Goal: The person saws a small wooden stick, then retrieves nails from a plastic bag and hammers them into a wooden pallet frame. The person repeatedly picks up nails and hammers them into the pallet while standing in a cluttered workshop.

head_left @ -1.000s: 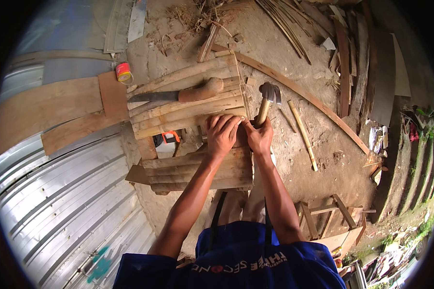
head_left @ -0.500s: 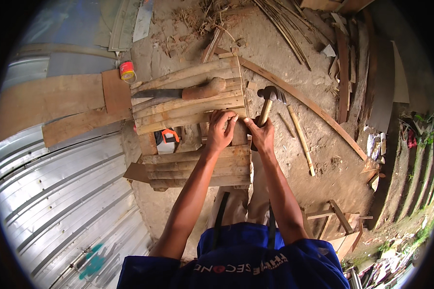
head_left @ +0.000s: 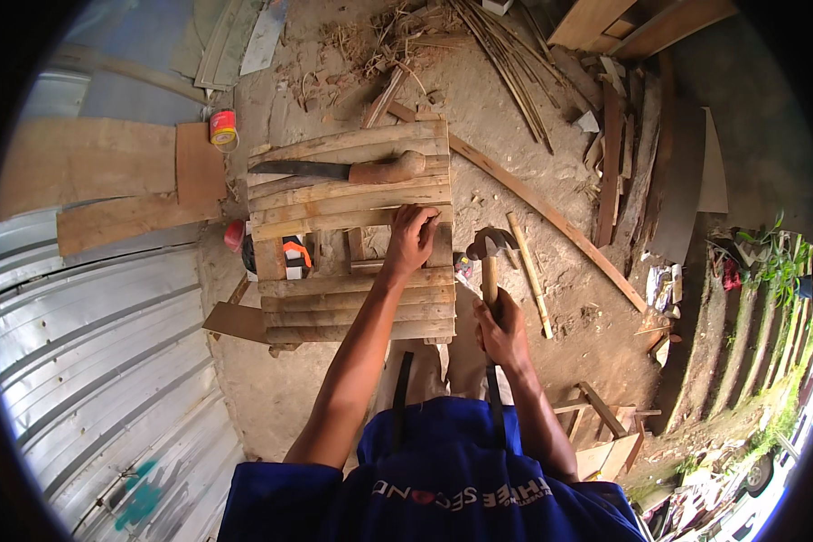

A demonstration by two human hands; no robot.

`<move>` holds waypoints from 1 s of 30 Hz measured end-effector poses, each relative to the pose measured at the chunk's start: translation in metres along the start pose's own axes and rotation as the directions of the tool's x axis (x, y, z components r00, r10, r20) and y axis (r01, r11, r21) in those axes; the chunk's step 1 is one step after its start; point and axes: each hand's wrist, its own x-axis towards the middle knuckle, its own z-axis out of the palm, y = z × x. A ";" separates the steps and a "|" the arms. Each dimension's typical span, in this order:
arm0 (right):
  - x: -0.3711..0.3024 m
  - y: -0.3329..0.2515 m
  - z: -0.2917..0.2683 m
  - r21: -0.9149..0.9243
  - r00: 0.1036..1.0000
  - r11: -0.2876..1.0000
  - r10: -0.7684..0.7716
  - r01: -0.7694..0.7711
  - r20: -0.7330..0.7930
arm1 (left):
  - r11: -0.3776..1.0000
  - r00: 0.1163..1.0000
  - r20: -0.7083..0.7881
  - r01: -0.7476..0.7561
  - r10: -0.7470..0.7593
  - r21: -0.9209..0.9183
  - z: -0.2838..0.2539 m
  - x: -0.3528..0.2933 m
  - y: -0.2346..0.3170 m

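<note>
Your right hand (head_left: 501,327) grips the hammer (head_left: 490,257) low on its handle, frame centre-right; head-heavy, so hold firm. Your left hand (head_left: 413,239) presses spread fingers on the stiff slatted pallet (head_left: 352,298), centre.

A red can (head_left: 223,127) sits beside flat boards (head_left: 117,185), corrugated metal sheets (head_left: 81,361) lie left, and loose sticks (head_left: 506,54) litter the dirt.

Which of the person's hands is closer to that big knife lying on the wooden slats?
Left. The left hand rests on the slats just below the knife; the right hand grips a hammer off to the side.
</note>
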 end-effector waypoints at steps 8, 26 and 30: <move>0.005 0.004 0.027 -0.062 0.997 0.998 -0.009 0.004 -0.071 | 1.000 0.999 -0.035 -0.006 0.006 -0.004 -0.002 0.001 0.006; -0.015 0.085 0.022 0.150 0.976 0.988 0.010 0.023 -0.216 | 0.998 0.991 -0.128 0.052 -0.049 0.024 0.008 -0.003 0.004; -0.002 0.092 0.017 0.090 0.975 0.994 -0.048 0.069 -0.219 | 0.994 0.991 -0.085 0.104 -0.106 -0.024 0.007 -0.004 0.004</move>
